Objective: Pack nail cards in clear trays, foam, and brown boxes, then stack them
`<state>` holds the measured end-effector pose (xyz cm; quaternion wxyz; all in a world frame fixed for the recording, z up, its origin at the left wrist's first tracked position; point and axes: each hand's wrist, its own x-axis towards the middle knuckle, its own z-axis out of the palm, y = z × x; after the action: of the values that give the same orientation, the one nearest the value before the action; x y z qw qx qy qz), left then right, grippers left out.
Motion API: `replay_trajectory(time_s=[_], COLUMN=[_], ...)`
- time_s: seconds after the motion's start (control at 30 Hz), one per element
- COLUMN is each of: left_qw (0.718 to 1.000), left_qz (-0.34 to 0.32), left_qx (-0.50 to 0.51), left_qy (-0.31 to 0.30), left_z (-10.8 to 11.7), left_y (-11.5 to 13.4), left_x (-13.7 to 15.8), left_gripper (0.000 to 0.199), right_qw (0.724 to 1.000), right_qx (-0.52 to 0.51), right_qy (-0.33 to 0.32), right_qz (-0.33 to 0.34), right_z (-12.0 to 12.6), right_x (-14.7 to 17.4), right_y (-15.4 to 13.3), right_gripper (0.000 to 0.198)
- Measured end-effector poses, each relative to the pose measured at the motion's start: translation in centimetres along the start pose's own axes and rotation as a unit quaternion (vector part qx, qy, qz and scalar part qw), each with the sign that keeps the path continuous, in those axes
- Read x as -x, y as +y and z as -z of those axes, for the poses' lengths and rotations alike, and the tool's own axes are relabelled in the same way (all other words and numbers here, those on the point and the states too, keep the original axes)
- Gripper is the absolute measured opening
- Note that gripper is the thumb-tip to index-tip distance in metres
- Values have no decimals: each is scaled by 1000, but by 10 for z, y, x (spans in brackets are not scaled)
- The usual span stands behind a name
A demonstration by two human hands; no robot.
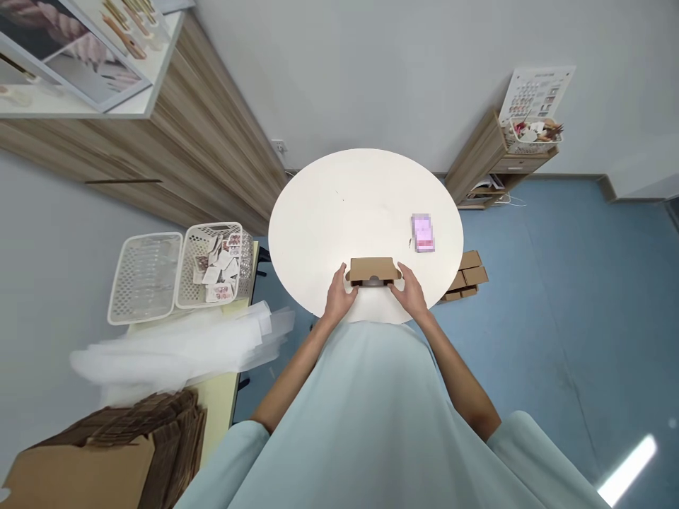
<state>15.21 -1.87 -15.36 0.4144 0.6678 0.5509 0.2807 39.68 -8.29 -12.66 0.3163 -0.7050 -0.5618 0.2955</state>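
A small brown cardboard box (373, 268) is at the near edge of the round white table (366, 191). Its front has a half-round notch, and small flaps stick out at both ends. My left hand (339, 295) grips the left end, thumb toward the near lower edge. At the opposite end, my right hand (410, 291) grips it in the same way. Dark gaps show under the lid's front edge; the inside is hidden. A pink-purple rectangular item (423, 232), blurred into blocks, lies on the table to the right of the box.
To the left, a side table holds white baskets (212, 265) of small packets, white translucent sheets (180, 350) and stacked flat cardboard (122, 452). Folded brown boxes (467, 274) are by the table's right side. A wooden cabinet (503, 159) stands against the wall.
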Motion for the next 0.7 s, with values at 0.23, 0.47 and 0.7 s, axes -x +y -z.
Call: replay_trajectory(time_s=[0.23,0.47,0.7], left_qw=[999,995,979], left_qz=[1,26,61], left_qx=[-32,-77,-158], left_qy=[-5,-61,-118], left_z=[15,13,9], left_y=[24,20,13], left_x=[18,29,31], left_gripper=[55,48,48], right_qw=[999,987,971], right_qx=[32,95,150], right_qy=[-27,-100,-146], right_qz=[-31,-88,-113], right_z=[8,6,-5], right_x=[19,24,32], right_y=[-11,-12,-2], right_gripper=[62,46,42])
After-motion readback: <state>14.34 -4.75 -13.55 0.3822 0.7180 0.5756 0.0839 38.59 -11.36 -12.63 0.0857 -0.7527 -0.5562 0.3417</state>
